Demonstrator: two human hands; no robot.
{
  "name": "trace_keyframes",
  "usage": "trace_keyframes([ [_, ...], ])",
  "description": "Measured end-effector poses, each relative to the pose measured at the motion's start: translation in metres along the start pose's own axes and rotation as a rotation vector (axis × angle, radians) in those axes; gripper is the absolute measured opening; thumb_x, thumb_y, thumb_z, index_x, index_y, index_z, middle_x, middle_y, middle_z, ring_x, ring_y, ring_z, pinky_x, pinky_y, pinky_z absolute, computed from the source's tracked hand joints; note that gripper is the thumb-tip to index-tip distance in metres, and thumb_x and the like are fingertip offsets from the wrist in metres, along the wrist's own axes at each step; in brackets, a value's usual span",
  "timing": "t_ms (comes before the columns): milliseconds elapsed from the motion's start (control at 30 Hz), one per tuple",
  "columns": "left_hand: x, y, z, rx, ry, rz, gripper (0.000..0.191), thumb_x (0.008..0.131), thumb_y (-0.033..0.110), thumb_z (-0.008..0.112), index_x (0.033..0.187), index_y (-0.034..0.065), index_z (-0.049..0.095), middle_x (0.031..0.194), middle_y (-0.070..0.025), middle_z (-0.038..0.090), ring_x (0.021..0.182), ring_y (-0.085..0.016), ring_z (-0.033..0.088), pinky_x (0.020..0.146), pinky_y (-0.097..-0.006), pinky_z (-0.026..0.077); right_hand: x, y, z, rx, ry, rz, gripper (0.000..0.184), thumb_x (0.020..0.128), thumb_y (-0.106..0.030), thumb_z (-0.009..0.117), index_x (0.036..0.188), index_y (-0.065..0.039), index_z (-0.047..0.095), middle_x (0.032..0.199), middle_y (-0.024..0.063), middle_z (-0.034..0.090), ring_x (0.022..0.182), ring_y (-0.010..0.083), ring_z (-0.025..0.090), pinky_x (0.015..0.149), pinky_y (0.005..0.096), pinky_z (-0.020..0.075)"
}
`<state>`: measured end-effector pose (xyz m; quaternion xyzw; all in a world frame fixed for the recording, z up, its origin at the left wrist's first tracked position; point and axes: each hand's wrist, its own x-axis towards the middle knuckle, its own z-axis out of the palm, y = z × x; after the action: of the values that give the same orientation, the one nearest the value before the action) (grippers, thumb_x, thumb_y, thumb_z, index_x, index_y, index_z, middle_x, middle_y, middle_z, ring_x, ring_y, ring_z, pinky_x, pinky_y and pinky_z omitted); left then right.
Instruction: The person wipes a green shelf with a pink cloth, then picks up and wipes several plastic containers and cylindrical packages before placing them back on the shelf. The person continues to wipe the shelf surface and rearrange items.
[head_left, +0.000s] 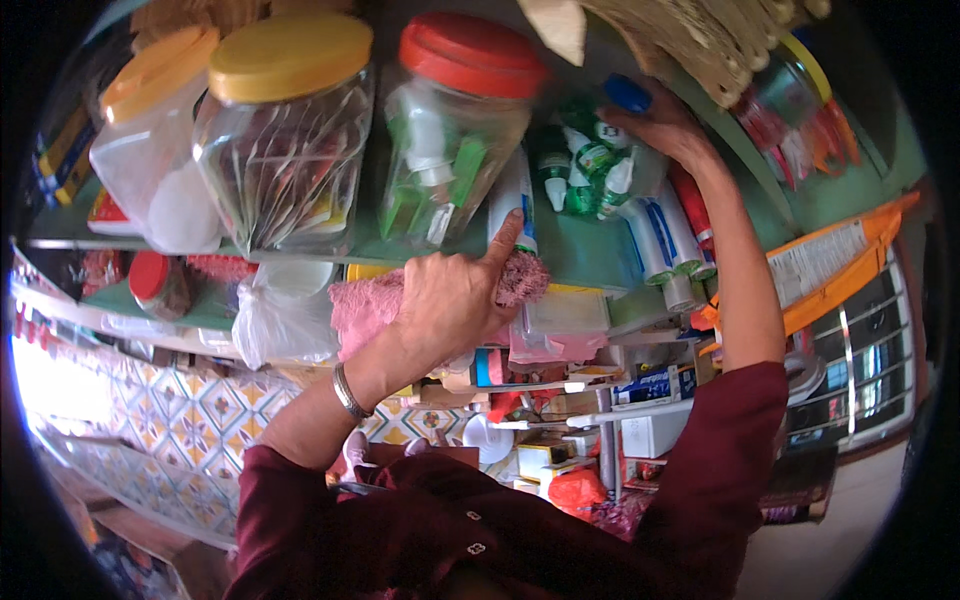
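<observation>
A pink fluffy cloth (367, 307) is bunched in my left hand (450, 300), at the front edge of a green shelf (570, 244). The left index finger reaches forward onto a white and blue tube (511, 199). Farther right, my right hand (667, 124) curls around a blue-capped container (628, 92), whose body is largely hidden. Just below that hand sit several small green bottles with white nozzle tips (592, 161), seemingly in clear plastic. White and blue tubes (660, 232) lie beneath my right forearm.
Clear jars with a red lid (472, 54) and yellow lids (291, 56) line the shelf on the left. Wooden pieces (690, 41) hang over the top right. An orange packet (832, 255) juts out at right. A knotted plastic bag (281, 311) rests on the lower shelf.
</observation>
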<state>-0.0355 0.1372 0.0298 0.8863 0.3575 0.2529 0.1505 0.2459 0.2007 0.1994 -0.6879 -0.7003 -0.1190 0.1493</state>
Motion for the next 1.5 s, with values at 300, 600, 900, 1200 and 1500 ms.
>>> trace_keyframes([
  [300,0.002,0.004,0.001,0.041,0.066,0.021,0.099,0.069,0.054,0.078,0.152,0.0256,0.031,0.06,-0.0175,0.062,0.055,-0.038,0.063,0.054,-0.0482,0.05,0.006,0.032,-0.023,0.169,-0.152,0.018,0.069,0.059,-0.038,0.09,0.115,-0.005,0.065,0.105,0.0059,0.068,0.097,0.0195,0.06,0.087,0.035,0.0479],
  [600,0.007,0.006,0.0,0.128,0.129,0.09,0.105,0.063,0.051,0.083,0.151,0.0251,0.033,0.12,-0.0322,0.058,0.092,-0.046,0.066,0.073,-0.0507,0.055,0.008,0.092,-0.018,0.202,-0.181,0.164,0.066,0.061,-0.036,0.089,0.115,-0.005,0.066,0.11,0.0093,0.068,0.102,0.0241,0.06,0.09,0.0377,0.047],
  [900,0.006,0.012,-0.002,0.073,-0.002,-0.042,0.099,0.063,0.052,0.084,0.148,0.0257,0.04,0.125,-0.0349,0.055,0.113,-0.049,0.058,0.088,-0.0533,0.051,0.011,0.055,-0.001,0.111,-0.284,0.101,0.063,0.063,-0.034,0.088,0.115,-0.005,0.066,0.114,0.0127,0.067,0.106,0.0288,0.06,0.094,0.0404,0.0462],
  [1200,0.006,0.005,0.005,0.118,0.134,0.081,0.1,0.061,0.031,0.081,0.15,0.0266,0.036,0.073,-0.0167,0.068,0.067,-0.039,0.067,0.065,-0.0473,0.055,0.015,0.051,0.022,-0.022,-0.194,0.14,0.059,0.065,-0.032,0.087,0.114,-0.006,0.067,0.117,0.0157,0.066,0.109,0.0327,0.06,0.096,0.0426,0.0459],
  [1500,0.008,0.018,-0.006,0.086,-0.141,-0.188,0.101,0.062,0.041,0.082,0.15,0.0283,0.036,0.12,-0.0317,0.06,0.099,-0.044,0.065,0.082,-0.0504,0.054,-0.015,0.022,0.011,-0.087,-0.041,0.129,0.084,0.069,-0.028,0.084,0.14,-0.009,0.045,0.144,0.0187,0.045,0.132,0.0368,0.043,0.11,0.0475,0.0353],
])
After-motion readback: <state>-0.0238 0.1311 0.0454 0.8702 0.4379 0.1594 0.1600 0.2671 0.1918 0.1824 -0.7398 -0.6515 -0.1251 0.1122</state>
